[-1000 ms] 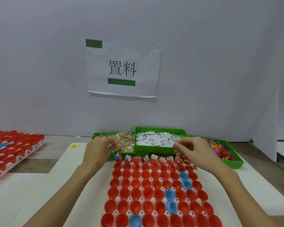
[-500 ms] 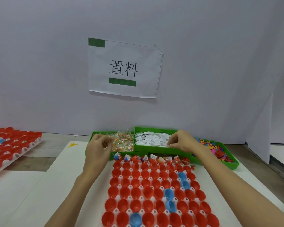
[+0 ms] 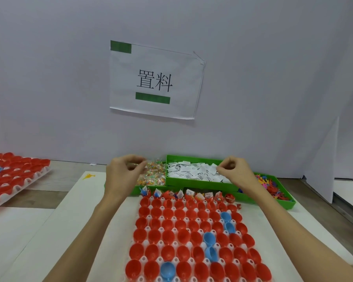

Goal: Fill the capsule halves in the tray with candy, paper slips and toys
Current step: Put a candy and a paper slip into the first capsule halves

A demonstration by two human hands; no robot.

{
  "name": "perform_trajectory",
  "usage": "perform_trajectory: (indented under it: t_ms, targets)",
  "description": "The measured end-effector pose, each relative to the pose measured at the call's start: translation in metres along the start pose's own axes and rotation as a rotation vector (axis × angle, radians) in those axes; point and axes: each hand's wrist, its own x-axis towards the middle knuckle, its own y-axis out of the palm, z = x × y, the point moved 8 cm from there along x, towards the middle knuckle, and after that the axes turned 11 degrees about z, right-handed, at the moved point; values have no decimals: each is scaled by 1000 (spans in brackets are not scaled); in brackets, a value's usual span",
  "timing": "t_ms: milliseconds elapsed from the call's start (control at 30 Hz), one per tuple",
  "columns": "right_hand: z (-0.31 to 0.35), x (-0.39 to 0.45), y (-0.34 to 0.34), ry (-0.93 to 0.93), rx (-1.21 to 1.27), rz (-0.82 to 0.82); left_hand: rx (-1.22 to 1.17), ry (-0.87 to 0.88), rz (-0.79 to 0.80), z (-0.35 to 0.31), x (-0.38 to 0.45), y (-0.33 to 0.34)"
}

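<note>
A white tray [image 3: 149, 216] holds rows of red and a few blue capsule halves [image 3: 182, 235]. Its far row [image 3: 189, 193] has candy and paper slips in the halves. Behind it stand three green bins: wrapped candy [image 3: 153, 176], white paper slips [image 3: 192, 170] and coloured toys [image 3: 270, 185]. My left hand [image 3: 121, 176] hovers over the candy bin, fingers curled, pinching a candy wrapper. My right hand [image 3: 235, 171] is over the right end of the slip bin, fingertips pinched on a paper slip.
A second tray of red and blue capsule halves [image 3: 12, 176] lies at the far left. A white wall with a printed sign [image 3: 155, 80] rises just behind the bins. White paper sheets [image 3: 55, 231] cover the wooden table. A small yellow toy [image 3: 89, 176] lies on the sheet.
Both hands moved away from the tray's far row up into the bins. The left hand went over the candy, the right hand to the slips.
</note>
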Motion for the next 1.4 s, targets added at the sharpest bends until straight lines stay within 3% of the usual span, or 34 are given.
perform_trajectory:
  t_ms: [133, 300, 500, 667, 833, 1200, 1400]
  targets:
    - [3, -15, -2, -65, 188, -43, -200, -13, 151, -28, -6, 27]
    - [14, -25, 5, -110, 56, -80, -280, -11, 230, -46, -20, 53]
    - [58, -53, 20, -272, 82, 53, -401, -79, 335, -47, -28, 70]
    - [90, -76, 30, -367, 7, 101, -311, -10, 468, -63, -35, 82]
    - [97, -85, 27, -373, 13, 182, -331, 23, 464, -73, -39, 86]
    - [110, -96, 37, -403, -240, 320, 277, 400, 450, -112, -49, 83]
    - [113, -99, 37, -388, -137, 389, 167, 394, 445, -110, -45, 71]
